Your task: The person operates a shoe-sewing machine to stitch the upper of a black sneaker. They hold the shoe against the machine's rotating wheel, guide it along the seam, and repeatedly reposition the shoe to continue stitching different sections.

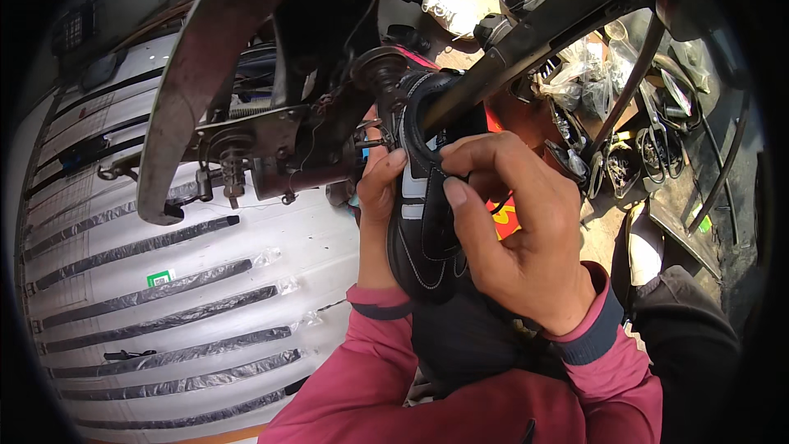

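Observation:
A black shoe [419, 259] with white stitching and pale side patches is tilted toe-down before me, its opening around the metal arm [526, 45] of a hand-cranked-looking sewing machine [308, 168]. My left hand [380, 189] grips the shoe's left side, thumb on the upper near the pale patch; its other fingers are mostly hidden behind the shoe. Curled over the shoe's right edge, my right hand [526, 222] closes thumb and forefinger at the collar. Whether a thread is between those fingertips is too small to tell. The machine's needle area lies just left of the shoe.
Left, a white surface [271, 279] carries several black strips in clear wrapping. A curved metal piece [185, 90] of the machine hangs over it. To the right are scissors [655, 127], plastic bags [575, 82] and containers of small parts [622, 173]. A white shoe [448, 12] appears at the top.

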